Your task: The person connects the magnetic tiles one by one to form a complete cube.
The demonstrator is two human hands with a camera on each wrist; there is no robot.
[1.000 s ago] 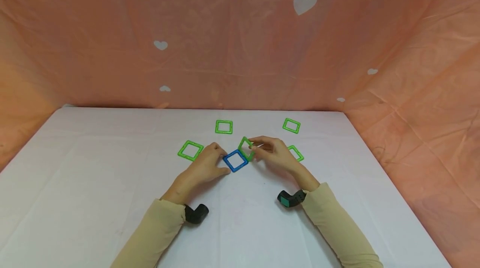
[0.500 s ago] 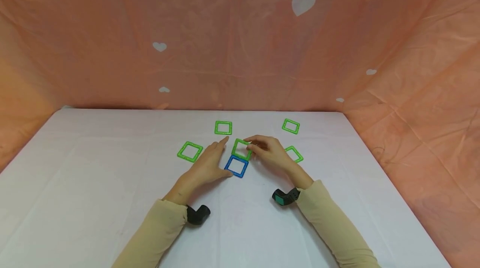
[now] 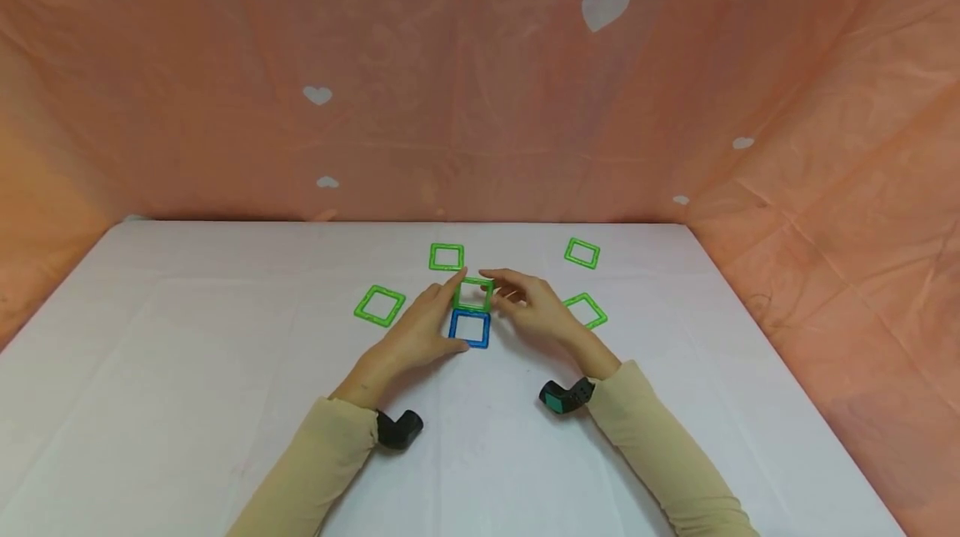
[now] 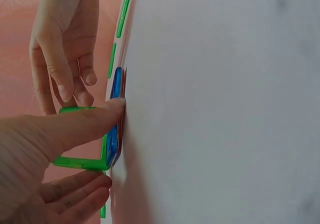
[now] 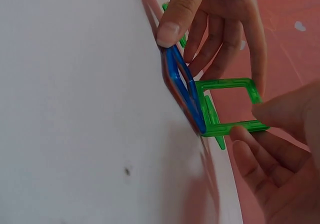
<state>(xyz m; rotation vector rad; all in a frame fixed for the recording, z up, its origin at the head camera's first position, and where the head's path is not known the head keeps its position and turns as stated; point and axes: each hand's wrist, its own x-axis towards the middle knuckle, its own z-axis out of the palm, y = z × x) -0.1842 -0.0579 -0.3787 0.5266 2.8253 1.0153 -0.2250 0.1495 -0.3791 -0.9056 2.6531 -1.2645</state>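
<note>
A blue square magnetic tile (image 3: 487,331) lies on the white table. From its far edge a green square magnetic tile (image 3: 476,281) stands upright, joined edge to edge. My left hand (image 3: 420,327) spans the pair from the left, its thumb pressing the blue tile's near side and its index finger reaching the green tile's upper left corner. On the other side my right hand (image 3: 536,308) pinches the green tile by its right side. In the right wrist view its thumb (image 5: 280,111) rests at the green frame's (image 5: 225,82) outer corner, with curled fingers beside the lower bar.
Loose green square tiles lie around the hands: one at the left (image 3: 390,293), one behind (image 3: 447,246), one at the back right (image 3: 586,245), and one partly behind the right hand (image 3: 596,307). An orange curtain (image 3: 450,103) hangs along the table's back edge.
The joined tiles have turned to sit square to the body, and the green one has shifted left. My left index finger has extended forward to the green tile; the right hand has moved slightly left.
</note>
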